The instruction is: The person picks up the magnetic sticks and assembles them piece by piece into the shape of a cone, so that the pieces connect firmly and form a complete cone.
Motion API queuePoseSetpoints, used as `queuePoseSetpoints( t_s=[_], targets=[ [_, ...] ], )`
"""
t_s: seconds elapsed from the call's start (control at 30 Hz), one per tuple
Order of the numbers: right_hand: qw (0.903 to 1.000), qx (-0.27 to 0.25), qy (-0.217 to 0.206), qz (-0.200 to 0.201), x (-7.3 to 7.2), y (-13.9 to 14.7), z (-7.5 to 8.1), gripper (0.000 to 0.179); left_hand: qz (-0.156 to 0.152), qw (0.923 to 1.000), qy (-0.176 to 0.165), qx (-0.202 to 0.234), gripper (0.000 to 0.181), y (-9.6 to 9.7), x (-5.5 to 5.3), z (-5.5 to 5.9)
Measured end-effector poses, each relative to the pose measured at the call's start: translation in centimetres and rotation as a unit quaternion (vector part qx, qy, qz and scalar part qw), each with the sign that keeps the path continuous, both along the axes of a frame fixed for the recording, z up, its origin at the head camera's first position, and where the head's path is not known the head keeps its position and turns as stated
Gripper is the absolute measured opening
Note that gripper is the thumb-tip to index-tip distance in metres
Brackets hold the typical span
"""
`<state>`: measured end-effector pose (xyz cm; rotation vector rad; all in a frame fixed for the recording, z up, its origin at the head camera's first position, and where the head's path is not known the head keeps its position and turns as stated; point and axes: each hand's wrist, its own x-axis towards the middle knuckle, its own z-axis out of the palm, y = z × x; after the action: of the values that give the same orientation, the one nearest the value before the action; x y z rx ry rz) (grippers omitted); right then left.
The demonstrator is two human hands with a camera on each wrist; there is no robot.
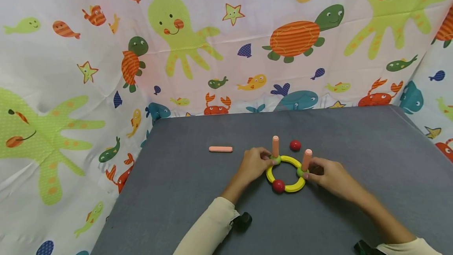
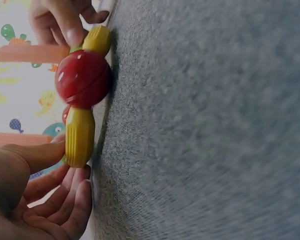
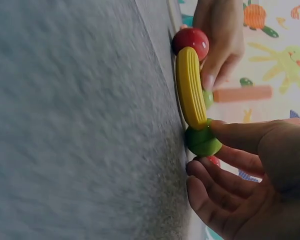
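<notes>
A ring of curved yellow pieces [image 1: 295,187] lies on the grey table, joined by a red ball [image 1: 278,186] at the front and two green balls. Salmon pegs stand up from the left green ball [image 1: 277,161] and the right one. My left hand [image 1: 253,164] pinches the ring at the left green ball, its thumb by the end of a yellow piece [image 2: 80,137] in the left wrist view. On the opposite side, my right hand [image 1: 330,174] pinches the right green ball [image 3: 203,141] between thumb and fingers. The right peg [image 1: 306,159] leans slightly.
Behind the ring sits a loose red ball [image 1: 295,145]. A loose salmon peg [image 1: 220,149] lies flat to the left of my left hand. A curtain [image 1: 226,62] printed with sea animals hangs beyond the table's back and left edges.
</notes>
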<state>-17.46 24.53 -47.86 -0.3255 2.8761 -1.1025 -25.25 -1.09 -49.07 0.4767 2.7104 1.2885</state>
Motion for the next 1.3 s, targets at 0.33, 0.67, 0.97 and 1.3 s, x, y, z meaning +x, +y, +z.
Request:
queuePoseSetpoints(
  t_s=[0.33,0.67,0.97,1.3],
  targets=[
    [0.999,-0.022,-0.009,0.038,2.2,-1.9,-0.3,0.02,-0.05,0.9986,-0.004,-0.014,0.023,0.6,-0.8,0.4],
    [0.9991,-0.008,0.011,0.04,3.2,-3.7,-0.2,0.021,-0.102,0.9927,0.013,-0.062,0.027,1.5,-0.8,0.8],
    [0.999,-0.015,0.005,0.041,2.9,-4.6,-0.1,0.016,-0.077,0.992,0.049,-0.087,0.027,1.6,-0.6,0.3],
    [0.9993,-0.025,-0.008,0.026,2.9,-4.7,0.0,0.017,-0.031,0.9957,0.087,-0.011,0.027,-1.5,-1.0,0.5]
  ],
)
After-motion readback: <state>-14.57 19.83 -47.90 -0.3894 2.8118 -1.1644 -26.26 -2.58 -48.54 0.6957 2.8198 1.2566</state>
